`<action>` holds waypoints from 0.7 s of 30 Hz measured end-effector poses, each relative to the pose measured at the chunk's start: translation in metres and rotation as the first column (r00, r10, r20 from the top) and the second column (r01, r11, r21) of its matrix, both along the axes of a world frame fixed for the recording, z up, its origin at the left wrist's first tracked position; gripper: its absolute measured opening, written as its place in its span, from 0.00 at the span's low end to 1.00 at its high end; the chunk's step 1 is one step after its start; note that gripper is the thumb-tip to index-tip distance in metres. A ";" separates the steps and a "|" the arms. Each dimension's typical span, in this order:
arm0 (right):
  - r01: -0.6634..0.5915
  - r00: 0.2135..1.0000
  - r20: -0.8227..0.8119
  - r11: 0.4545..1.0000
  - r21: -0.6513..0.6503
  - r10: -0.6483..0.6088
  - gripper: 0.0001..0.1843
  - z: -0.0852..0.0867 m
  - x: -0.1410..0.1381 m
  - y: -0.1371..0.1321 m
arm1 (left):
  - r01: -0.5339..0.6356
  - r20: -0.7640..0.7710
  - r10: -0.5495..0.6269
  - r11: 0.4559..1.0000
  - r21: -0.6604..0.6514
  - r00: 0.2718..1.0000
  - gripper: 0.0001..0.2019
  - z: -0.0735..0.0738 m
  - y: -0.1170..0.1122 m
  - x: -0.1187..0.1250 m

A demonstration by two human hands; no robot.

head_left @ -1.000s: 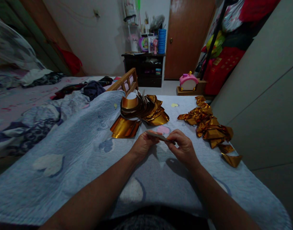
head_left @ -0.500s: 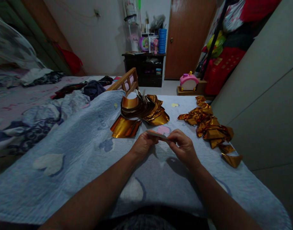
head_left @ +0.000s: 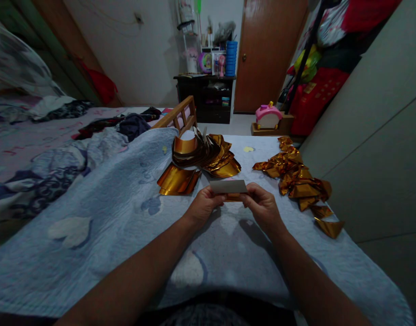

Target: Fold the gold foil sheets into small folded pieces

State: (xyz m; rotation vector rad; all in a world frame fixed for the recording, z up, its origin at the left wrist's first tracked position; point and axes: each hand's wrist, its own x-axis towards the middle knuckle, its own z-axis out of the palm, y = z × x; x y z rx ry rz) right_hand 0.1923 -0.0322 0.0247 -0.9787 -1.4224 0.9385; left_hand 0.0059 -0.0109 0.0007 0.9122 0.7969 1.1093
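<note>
Between my hands, above the bed, is a small sheet of gold foil paper (head_left: 228,186), its pale grey back facing me and a gold strip showing along its lower edge. My left hand (head_left: 205,206) pinches its left end, thumb along the lower edge. At the right end, my right hand (head_left: 261,206) grips it between thumb and fingers. Just beyond lies a loose pile of curled gold foil sheets (head_left: 182,179). Off to the right, a heap of folded gold foil pieces (head_left: 292,174) runs along the bed's edge.
A light blue quilt (head_left: 119,240) with heart patterns covers the surface under my hands. Rumpled bedding (head_left: 65,158) lies on the left. A wooden rail (head_left: 181,111) rises behind the pile. A tall pale cabinet (head_left: 374,149) borders the right side.
The foil paper has tilted so that its grey back now shows broadly with a gold strip below. My right hand has shifted slightly to the right. The piles have not moved.
</note>
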 end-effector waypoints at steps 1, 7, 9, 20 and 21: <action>0.000 1.000 -0.010 1.000 -0.008 0.000 0.07 -0.001 0.000 0.000 | -0.007 -0.006 0.007 1.000 -0.003 1.000 0.19 0.001 -0.001 0.000; -0.004 0.996 -0.086 0.989 -0.151 -0.009 0.11 -0.005 0.002 0.003 | -0.027 -0.026 0.028 0.999 0.028 0.999 0.18 0.010 -0.004 0.002; 0.001 0.995 -0.093 0.980 -0.197 -0.020 0.12 -0.005 0.003 0.004 | -0.031 -0.003 0.031 0.999 0.030 1.000 0.18 0.012 -0.005 0.003; -0.002 0.996 -0.087 0.957 -0.289 -0.025 0.11 -0.006 0.005 0.007 | -0.055 -0.036 0.055 0.998 0.013 0.998 0.19 0.010 -0.005 0.004; -0.008 0.995 -0.095 0.954 -0.299 -0.022 0.11 -0.006 0.005 0.007 | -0.053 -0.039 0.053 0.999 0.012 0.998 0.19 0.009 -0.005 0.003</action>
